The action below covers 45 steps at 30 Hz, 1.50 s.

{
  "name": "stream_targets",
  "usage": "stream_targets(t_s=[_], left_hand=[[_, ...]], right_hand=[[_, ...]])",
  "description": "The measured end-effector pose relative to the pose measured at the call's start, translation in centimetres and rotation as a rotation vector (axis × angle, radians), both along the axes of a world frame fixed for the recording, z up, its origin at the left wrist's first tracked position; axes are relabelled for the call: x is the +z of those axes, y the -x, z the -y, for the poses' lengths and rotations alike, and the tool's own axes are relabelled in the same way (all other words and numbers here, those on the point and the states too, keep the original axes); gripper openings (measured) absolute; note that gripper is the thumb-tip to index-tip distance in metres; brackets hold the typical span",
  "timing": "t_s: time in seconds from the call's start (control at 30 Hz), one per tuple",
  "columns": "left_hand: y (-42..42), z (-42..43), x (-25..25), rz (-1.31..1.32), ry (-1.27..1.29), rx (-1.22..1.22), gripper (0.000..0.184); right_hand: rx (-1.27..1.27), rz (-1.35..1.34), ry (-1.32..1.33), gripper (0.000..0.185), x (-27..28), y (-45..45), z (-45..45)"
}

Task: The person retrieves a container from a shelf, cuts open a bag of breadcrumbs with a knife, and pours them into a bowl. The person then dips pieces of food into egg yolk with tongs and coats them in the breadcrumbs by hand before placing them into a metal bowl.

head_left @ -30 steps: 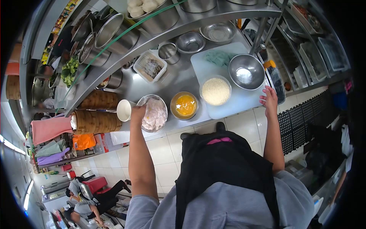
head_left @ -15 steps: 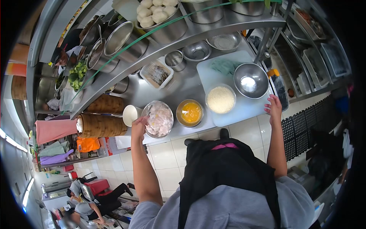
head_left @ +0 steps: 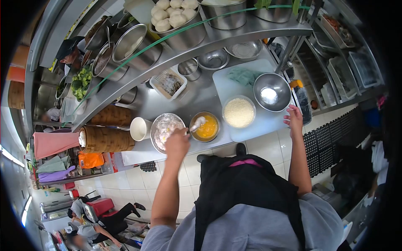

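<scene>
My left hand [head_left: 178, 143] has its fingers closed at the edge of the steel bowl of beaten egg [head_left: 208, 134]. From the fingertips a white flour-coated piece [head_left: 198, 124], perhaps a shrimp, reaches into the egg. Just left of it, partly behind the hand, stands a bowl of pale floury pieces [head_left: 164, 129]. My right hand [head_left: 295, 118] hangs with loosely curled, parted fingers near an empty-looking steel bowl [head_left: 272, 93], holding nothing. A bowl of pale crumbs [head_left: 238, 112] sits between the egg and that steel bowl.
A white cutting board [head_left: 247, 130] lies under the crumbs, with a teal cloth [head_left: 244, 77] on it. Behind are a white basket of shrimp [head_left: 168, 83] and a raised steel shelf [head_left: 201, 46]. Bamboo steamers [head_left: 108, 139] and a white cup [head_left: 140, 129] stand left. Other people work farther off.
My left hand has moved right from the floury bowl to the egg bowl, bringing a coated piece into the egg. My right hand stays near the steel bowl. The view has shifted slightly.
</scene>
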<state>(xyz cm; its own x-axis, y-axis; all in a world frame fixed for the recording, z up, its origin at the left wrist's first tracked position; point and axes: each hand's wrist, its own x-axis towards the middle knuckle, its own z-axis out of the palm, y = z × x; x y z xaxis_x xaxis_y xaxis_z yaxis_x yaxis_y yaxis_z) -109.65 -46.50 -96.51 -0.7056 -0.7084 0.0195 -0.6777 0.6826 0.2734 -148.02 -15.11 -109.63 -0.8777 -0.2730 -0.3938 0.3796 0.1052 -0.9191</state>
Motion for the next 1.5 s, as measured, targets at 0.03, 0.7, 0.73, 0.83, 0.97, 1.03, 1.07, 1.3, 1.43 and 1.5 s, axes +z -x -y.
stream_targets(t_s=[0.03,0.7,0.73,0.83,0.97,1.03,1.07,1.3,1.43,1.5], left_hand=[[0.9,-1.0,-2.1,0.093,0.022,-0.005,0.017],[2.0,1.5,-6.9,-0.200,-0.963,0.435,0.026],[1.6,1.7,-7.7,-0.166,-0.964,0.475,0.023],[0.9,2.1,-10.7,0.002,-0.579,0.224,0.025],[3.2,-0.3,-7.6,0.226,-0.195,0.137,0.028],[3.3,-0.4,-7.9,0.232,-0.173,0.122,0.027],[3.4,-0.2,-8.0,0.232,-0.144,0.113,0.027],[3.9,-0.3,-6.5,0.288,-0.174,0.114,0.027],[3.7,0.2,-7.4,0.282,-0.136,0.090,0.027],[3.7,0.3,-7.6,0.292,-0.110,0.076,0.027]], right_hand=[[0.004,-0.005,-0.002,0.030,-0.2,-0.2,0.2],[0.011,-0.051,-0.042,0.028,-0.2,-4.0,-0.9],[0.015,-0.048,-0.031,0.028,-0.3,-4.0,-0.8],[0.007,-0.036,-0.028,0.027,0.0,-4.2,-0.4],[-0.001,-0.019,-0.026,0.030,0.6,-4.5,0.1],[-0.004,-0.014,-0.001,0.035,1.0,-4.4,0.5],[-0.011,-0.013,-0.005,0.035,1.2,-4.3,0.8],[-0.161,0.002,0.081,0.056,1.2,-2.6,3.3],[-0.073,-0.034,0.076,0.062,0.9,-2.1,4.7],[-0.082,-0.046,0.091,0.063,0.8,-2.0,4.9]])
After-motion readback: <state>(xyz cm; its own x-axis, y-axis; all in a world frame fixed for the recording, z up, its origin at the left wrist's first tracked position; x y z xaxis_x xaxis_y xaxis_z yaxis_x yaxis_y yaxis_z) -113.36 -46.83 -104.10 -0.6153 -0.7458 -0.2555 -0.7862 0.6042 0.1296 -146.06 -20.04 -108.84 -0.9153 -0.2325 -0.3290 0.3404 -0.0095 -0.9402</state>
